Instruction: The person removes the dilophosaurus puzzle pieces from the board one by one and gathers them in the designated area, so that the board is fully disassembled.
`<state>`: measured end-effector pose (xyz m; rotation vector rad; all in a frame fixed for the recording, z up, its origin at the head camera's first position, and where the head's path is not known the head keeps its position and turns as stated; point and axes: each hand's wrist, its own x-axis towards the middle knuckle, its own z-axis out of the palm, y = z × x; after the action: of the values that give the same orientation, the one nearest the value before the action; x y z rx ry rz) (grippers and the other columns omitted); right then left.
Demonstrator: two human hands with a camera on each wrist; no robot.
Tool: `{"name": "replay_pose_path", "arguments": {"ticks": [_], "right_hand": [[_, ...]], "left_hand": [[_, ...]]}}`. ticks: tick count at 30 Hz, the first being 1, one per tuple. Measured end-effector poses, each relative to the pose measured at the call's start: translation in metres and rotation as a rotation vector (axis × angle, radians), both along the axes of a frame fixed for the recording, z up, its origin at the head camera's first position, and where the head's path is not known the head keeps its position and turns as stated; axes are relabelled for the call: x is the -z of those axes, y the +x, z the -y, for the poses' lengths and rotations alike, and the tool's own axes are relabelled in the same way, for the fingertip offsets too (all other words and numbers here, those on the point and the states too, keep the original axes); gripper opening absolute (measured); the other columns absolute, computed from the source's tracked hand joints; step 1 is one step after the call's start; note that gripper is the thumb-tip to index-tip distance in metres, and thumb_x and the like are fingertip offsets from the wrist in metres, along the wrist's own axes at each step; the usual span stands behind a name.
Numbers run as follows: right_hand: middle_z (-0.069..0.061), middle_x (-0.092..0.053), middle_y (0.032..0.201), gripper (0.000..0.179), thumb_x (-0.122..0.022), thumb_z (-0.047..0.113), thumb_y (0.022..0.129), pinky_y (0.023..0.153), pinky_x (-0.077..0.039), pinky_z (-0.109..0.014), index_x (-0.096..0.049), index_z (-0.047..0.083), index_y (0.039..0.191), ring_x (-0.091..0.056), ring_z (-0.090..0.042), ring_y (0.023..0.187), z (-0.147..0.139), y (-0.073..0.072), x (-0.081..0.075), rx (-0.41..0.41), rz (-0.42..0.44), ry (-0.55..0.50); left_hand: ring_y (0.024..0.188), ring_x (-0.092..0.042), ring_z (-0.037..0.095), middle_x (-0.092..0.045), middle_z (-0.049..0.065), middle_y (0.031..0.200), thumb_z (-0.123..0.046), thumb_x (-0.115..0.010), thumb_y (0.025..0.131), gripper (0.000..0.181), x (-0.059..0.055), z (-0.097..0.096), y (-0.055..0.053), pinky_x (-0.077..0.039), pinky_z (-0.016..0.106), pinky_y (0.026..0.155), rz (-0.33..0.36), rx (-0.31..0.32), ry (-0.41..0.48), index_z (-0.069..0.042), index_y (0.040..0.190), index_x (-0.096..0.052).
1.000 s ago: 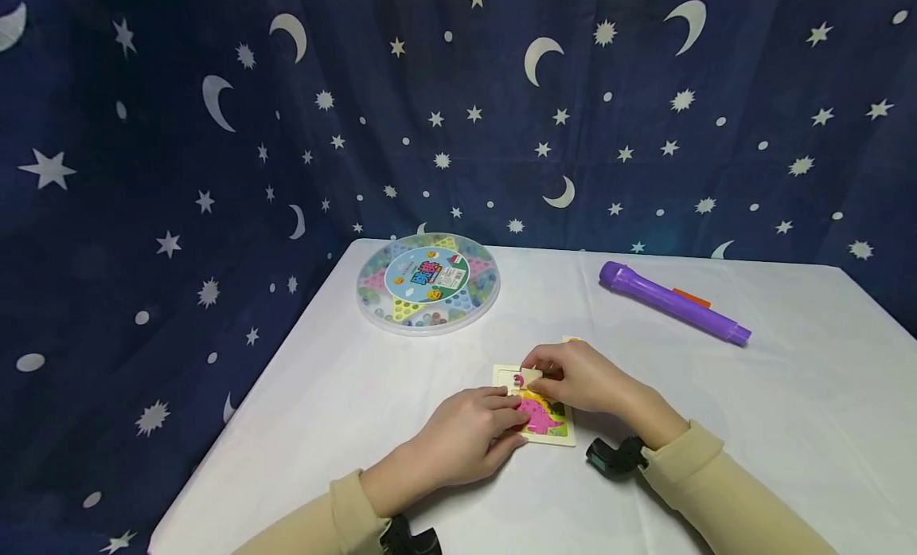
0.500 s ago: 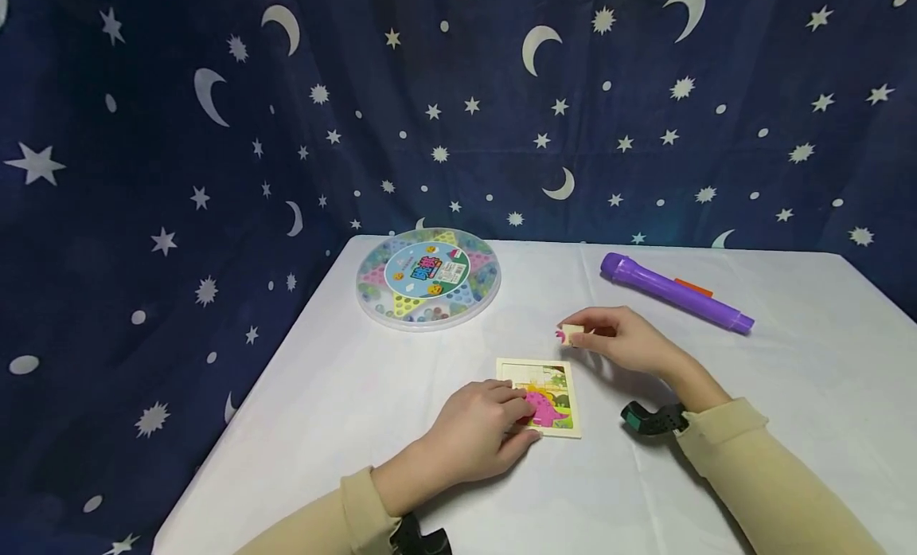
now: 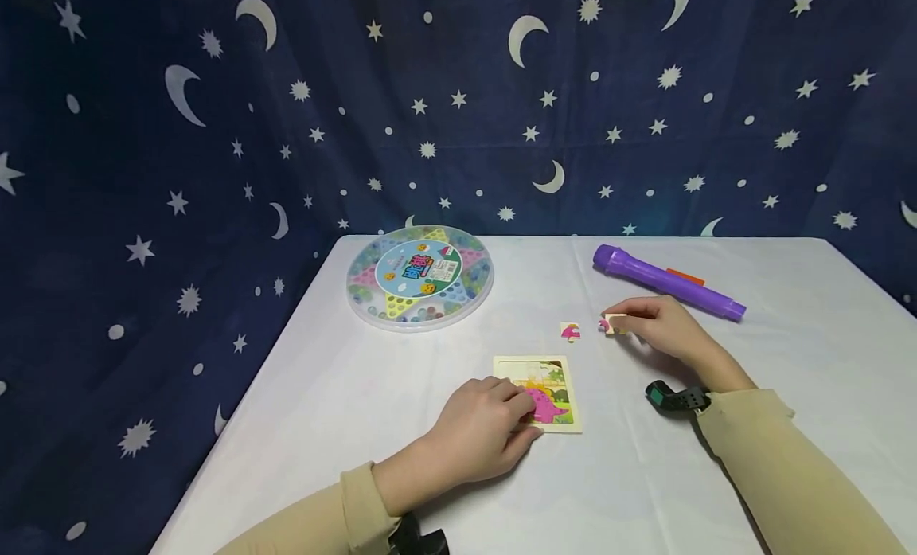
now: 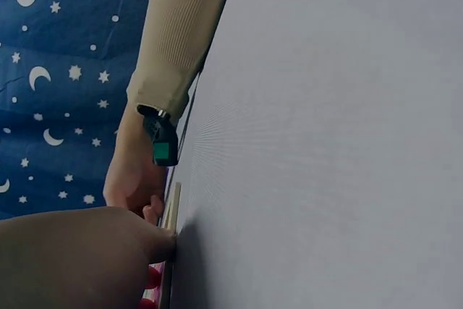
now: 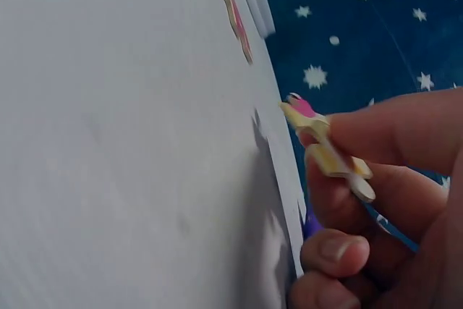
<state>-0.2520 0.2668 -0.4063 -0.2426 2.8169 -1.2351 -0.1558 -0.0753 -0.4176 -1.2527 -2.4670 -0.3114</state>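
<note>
My left hand (image 3: 483,427) rests on the left part of a small jigsaw board (image 3: 575,424), thumb at its near edge and fingers over the picture. The board shows a pink dinosaur with yellow and green; pale bare backing shows at its upper left. In the left wrist view, the thumb (image 4: 160,242) lies against the board's thin edge. My right hand (image 3: 662,324) pinches a puzzle piece (image 5: 307,110) with pink and yellow on it, raised off the table. Another pink puzzle piece (image 3: 570,331) lies on the cloth to the left of that hand.
A round, clear-lidded marble game box (image 3: 458,312) stands at the back left. Behind my right hand lies a purple stick-shaped toy (image 3: 673,287), with an orange strip (image 3: 685,276) beside it. A starry curtain (image 3: 473,173) hangs behind the white-covered table (image 3: 716,475).
My right hand has moved from the board up and to the right with the pinched piece, uncovering the loose pink one. The left hand has stayed on the board.
</note>
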Motion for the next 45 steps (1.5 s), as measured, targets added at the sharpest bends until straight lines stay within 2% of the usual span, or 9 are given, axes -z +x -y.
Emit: {"name": "replay_pose_path", "arguments": {"ticks": [4, 7, 13, 20, 24, 28, 36, 40, 45], "right_hand": [[-0.008, -0.067, 0.1, 0.045, -0.073, 0.043, 0.095, 0.06, -0.045, -0.03, -0.072, 0.012, 0.127, -0.054, -0.024, 0.076, -0.003, -0.004, -0.002, 0.013, 0.042, 0.016], [-0.008, -0.064, 0.096, 0.048, -0.076, 0.047, 0.092, 0.06, -0.045, -0.03, -0.072, 0.014, 0.126, -0.054, -0.025, 0.077, -0.003, -0.005, -0.001, 0.025, 0.062, 0.021], [-0.006, -0.064, 0.088, 0.039, -0.078, 0.043, 0.091, 0.06, -0.046, -0.029, -0.075, 0.014, 0.116, -0.055, -0.024, 0.076, 0.001, -0.004, 0.007, 0.021, 0.019, 0.005], [-0.001, -0.072, 0.096, 0.031, -0.08, 0.041, 0.09, 0.071, -0.048, -0.031, -0.08, 0.016, 0.109, -0.056, -0.023, 0.088, 0.007, -0.01, 0.018, 0.001, -0.051, 0.005], [0.0, -0.075, 0.102, 0.026, -0.082, 0.038, 0.089, 0.075, -0.048, -0.032, -0.082, 0.017, 0.105, -0.058, -0.022, 0.092, 0.007, -0.016, 0.022, -0.021, -0.049, -0.016], [0.002, -0.075, 0.101, 0.022, -0.083, 0.036, 0.087, 0.072, -0.049, -0.031, -0.083, 0.019, 0.101, -0.058, -0.021, 0.089, 0.006, -0.019, 0.023, -0.03, -0.047, -0.004], [0.0, -0.076, 0.099, 0.026, -0.083, 0.04, 0.087, 0.069, -0.049, -0.031, -0.084, 0.018, 0.1, -0.058, -0.023, 0.087, 0.004, -0.022, 0.014, -0.003, -0.041, 0.01], [0.001, -0.075, 0.1, 0.026, -0.083, 0.04, 0.087, 0.072, -0.047, -0.032, -0.084, 0.019, 0.102, -0.057, -0.022, 0.09, 0.004, -0.024, 0.016, 0.0, -0.029, 0.027], [0.002, -0.075, 0.1, 0.024, -0.083, 0.04, 0.087, 0.074, -0.045, -0.034, -0.084, 0.021, 0.101, -0.055, -0.022, 0.089, 0.006, -0.026, 0.02, 0.005, -0.01, 0.044]], "left_hand": [[0.083, -0.061, 0.013, -0.059, -0.009, 0.084, -0.043, -0.07, 0.094, 0.022, -0.001, 0.0, -0.004, -0.049, 0.031, 0.071, -0.005, -0.014, 0.003, -0.02, 0.096, -0.069], [0.088, -0.063, 0.014, -0.062, -0.008, 0.087, -0.045, -0.07, 0.093, 0.028, 0.002, 0.001, -0.005, -0.05, 0.032, 0.077, -0.001, -0.019, 0.023, -0.02, 0.105, -0.071], [0.098, -0.064, 0.014, -0.069, -0.005, 0.104, -0.043, -0.07, 0.095, 0.032, 0.008, 0.004, -0.003, -0.05, 0.034, 0.089, 0.022, 0.005, 0.05, -0.025, 0.121, -0.076], [0.103, -0.063, 0.015, -0.07, -0.003, 0.109, -0.043, -0.071, 0.094, 0.03, 0.011, 0.008, -0.004, -0.049, 0.035, 0.091, 0.002, 0.03, 0.079, -0.027, 0.119, -0.078], [0.103, -0.061, 0.014, -0.069, -0.004, 0.108, -0.042, -0.071, 0.094, 0.028, 0.016, 0.008, -0.006, -0.048, 0.034, 0.09, -0.033, 0.045, 0.089, -0.027, 0.117, -0.079], [0.101, -0.061, 0.014, -0.068, -0.004, 0.106, -0.041, -0.07, 0.095, 0.028, 0.018, 0.008, -0.006, -0.049, 0.034, 0.089, -0.075, 0.061, 0.093, -0.027, 0.117, -0.079], [0.098, -0.06, 0.015, -0.067, -0.003, 0.104, -0.041, -0.069, 0.092, 0.026, 0.013, 0.005, -0.009, -0.049, 0.034, 0.086, -0.111, 0.074, 0.12, -0.027, 0.112, -0.078], [0.103, -0.06, 0.015, -0.067, -0.002, 0.109, -0.04, -0.069, 0.092, 0.026, 0.013, 0.005, -0.01, -0.048, 0.034, 0.089, -0.083, 0.092, 0.135, -0.025, 0.11, -0.078], [0.113, -0.06, 0.017, -0.07, -0.002, 0.114, -0.038, -0.069, 0.091, 0.027, 0.015, 0.005, -0.011, -0.045, 0.035, 0.101, -0.05, 0.126, 0.144, -0.021, 0.11, -0.079]]}}
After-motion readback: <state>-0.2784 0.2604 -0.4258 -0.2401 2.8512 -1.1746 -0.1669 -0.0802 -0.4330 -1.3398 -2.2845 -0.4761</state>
